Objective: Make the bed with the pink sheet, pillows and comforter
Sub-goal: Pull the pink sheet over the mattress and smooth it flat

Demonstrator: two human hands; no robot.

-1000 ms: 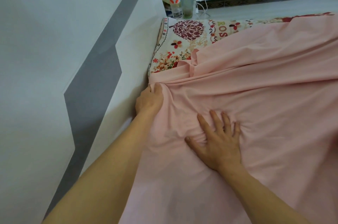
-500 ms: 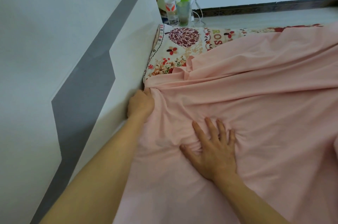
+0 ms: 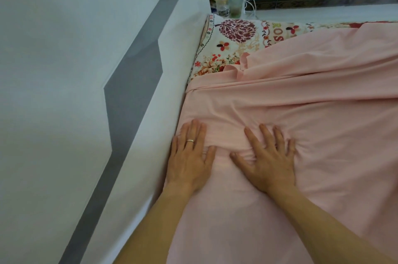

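Your left hand (image 3: 189, 157) and right hand (image 3: 268, 159) lie flat, fingers spread, gripping nothing, on the pink sheet (image 3: 301, 112) beside the headboard (image 3: 150, 125).

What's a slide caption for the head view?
Both hands, left and right, press flat on the wrinkled pink cotton sheet beside the white-and-grey headboard.

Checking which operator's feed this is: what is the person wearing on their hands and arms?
Both forearms are bare, with no sleeves, gloves, watch or bracelets in view. The left hand has a plain, thin, light metallic ring on one finger. The right hand shows no rings.
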